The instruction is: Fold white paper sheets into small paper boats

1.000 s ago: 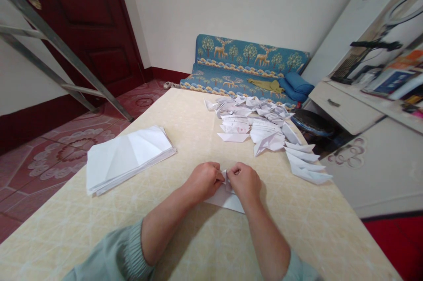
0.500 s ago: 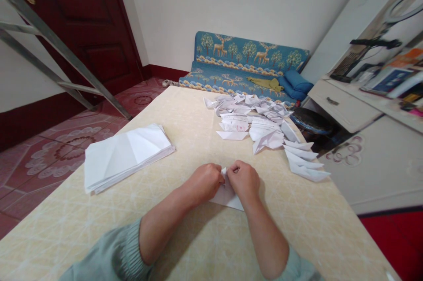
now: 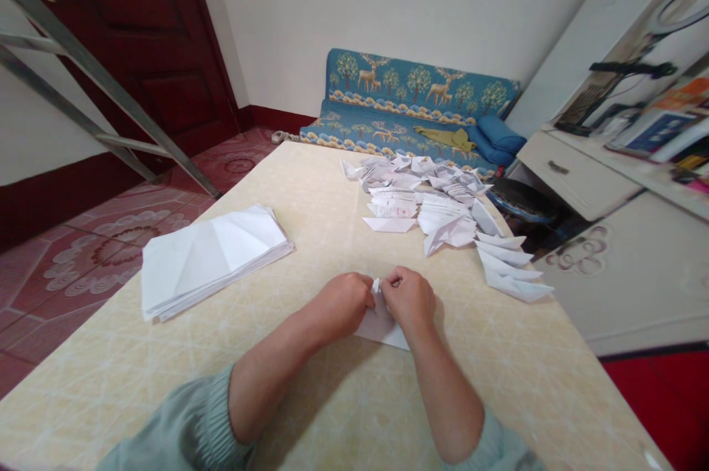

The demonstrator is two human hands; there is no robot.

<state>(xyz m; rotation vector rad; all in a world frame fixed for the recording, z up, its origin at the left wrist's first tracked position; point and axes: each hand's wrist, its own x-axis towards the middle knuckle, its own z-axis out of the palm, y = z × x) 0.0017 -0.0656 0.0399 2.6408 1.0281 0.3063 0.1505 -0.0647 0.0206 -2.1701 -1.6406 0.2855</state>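
A folded sheet of white paper (image 3: 381,325) lies on the table in front of me, with a small peak standing up between my hands. My left hand (image 3: 350,301) pinches its left side near the peak, fingers curled. From the right, my right hand (image 3: 410,299) is closed on the same paper, thumb and forefinger close to the tip. Both hands hide parts of the folds. Beyond them sit several folded paper boats (image 3: 443,205), some nested in rows. To the left lies a stack of white paper sheets (image 3: 216,257) with crease lines on the top one.
A patterned table (image 3: 310,198) carries everything. Behind it stands a blue sofa (image 3: 410,102) with deer and trees. At the left a metal ladder (image 3: 105,87) leans by a dark red door (image 3: 149,35). A white cabinet (image 3: 636,264) and a round stool (image 3: 521,199) are on the right.
The flap between my hands has been drawn up and the paper's lower part now shows as one smooth face. Both hands keep their grip; the view has shifted slightly.
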